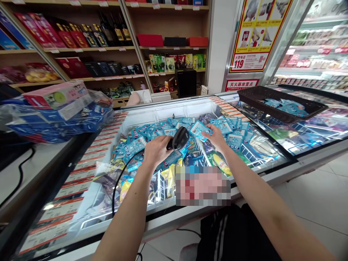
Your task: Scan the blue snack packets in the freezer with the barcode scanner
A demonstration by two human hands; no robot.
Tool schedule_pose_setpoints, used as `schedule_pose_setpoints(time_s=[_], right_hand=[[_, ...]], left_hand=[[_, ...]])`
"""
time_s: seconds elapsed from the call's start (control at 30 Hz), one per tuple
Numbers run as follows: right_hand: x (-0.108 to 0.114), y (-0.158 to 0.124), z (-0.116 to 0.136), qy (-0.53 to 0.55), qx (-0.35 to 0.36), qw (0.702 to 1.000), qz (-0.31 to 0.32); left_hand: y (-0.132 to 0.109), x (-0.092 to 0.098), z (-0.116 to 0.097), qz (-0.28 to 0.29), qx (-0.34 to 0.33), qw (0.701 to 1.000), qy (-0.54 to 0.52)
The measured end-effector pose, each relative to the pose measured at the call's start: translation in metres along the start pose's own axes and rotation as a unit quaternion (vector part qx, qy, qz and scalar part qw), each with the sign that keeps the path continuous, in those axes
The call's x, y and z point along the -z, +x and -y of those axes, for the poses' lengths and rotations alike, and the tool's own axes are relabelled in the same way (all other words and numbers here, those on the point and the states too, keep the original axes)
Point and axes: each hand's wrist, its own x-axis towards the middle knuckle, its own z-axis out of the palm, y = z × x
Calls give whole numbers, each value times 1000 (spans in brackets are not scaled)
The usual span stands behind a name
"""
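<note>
My left hand (pixel 155 150) is closed round the handle of a black barcode scanner (pixel 179 138), whose cable (pixel 119 177) runs down over the freezer. The scanner's head points toward a small blue packet (pixel 198 129) pinched in my right hand (pixel 216 136). Both hands hover over an open chest freezer (pixel 168 108) filled with several more blue packets (pixel 141 139) lying in a heap.
A black tray (pixel 312 110) holding a few blue packets rests on the freezer glass at right. A pile of wrapped blue and pink boxes (pixel 57 108) sits at left on the counter. Wooden shelves of goods (pixel 95 47) stand behind. A glass-door cooler (pixel 315 47) is at right.
</note>
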Motion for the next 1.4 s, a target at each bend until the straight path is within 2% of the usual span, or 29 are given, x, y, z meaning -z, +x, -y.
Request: schedule_pose_setpoints(time_s=[0.33,1.17,1.4], right_hand=[[-2,6,-7,73,-1,997,-34],[-1,3,3,73,-18,997,-35],[-1,2,1,82,-5,996,-34]], left_hand=[[1,-1,-5,10,-26,999,-18],[1,1,-11,15,-20,999,-43],[1,1,-11,14,-26,999,-35]])
